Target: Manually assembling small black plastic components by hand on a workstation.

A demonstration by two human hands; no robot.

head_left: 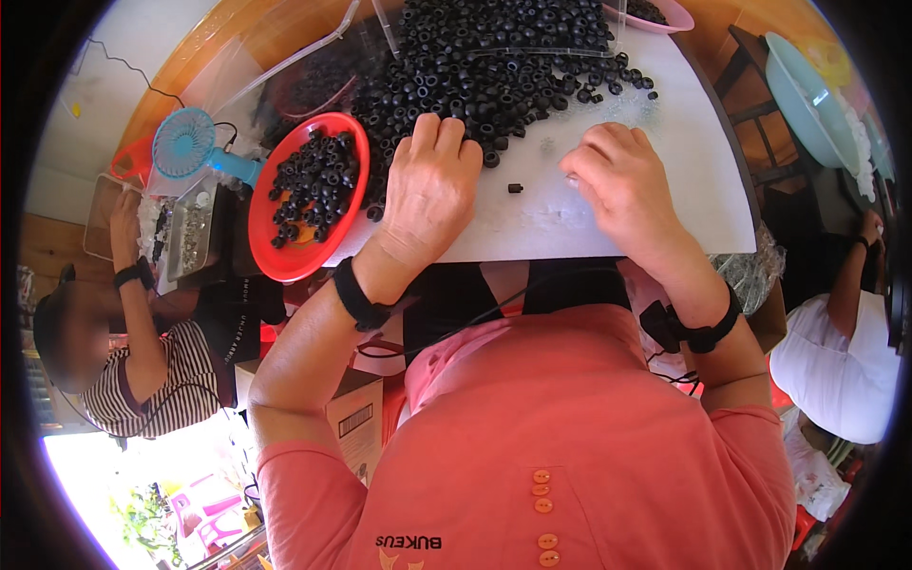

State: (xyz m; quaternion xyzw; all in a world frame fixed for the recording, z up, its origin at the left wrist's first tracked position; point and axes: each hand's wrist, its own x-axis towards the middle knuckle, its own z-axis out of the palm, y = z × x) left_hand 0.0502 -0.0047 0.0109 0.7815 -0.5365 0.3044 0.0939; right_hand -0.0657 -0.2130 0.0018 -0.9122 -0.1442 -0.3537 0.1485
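Note:
My left hand is at the near edge of a large heap of small black plastic caps. Its fingers are curled down and closed, and their tips are hidden behind the back of the hand. To the right, my right hand hovers over the white tabletop with thumb and fingers pinched together. A tiny pale spot shows at its fingertips; I cannot tell whether it is a piece or a nail. Between the hands lies a single small black part on its side. Left of my left hand, a red plate holds many black caps.
A clear plastic bin lies around the heap's far part. Tiny clear pieces are scattered at right. A blue fan stands beyond the red plate. Other people sit at left and right. A pink bowl is far right.

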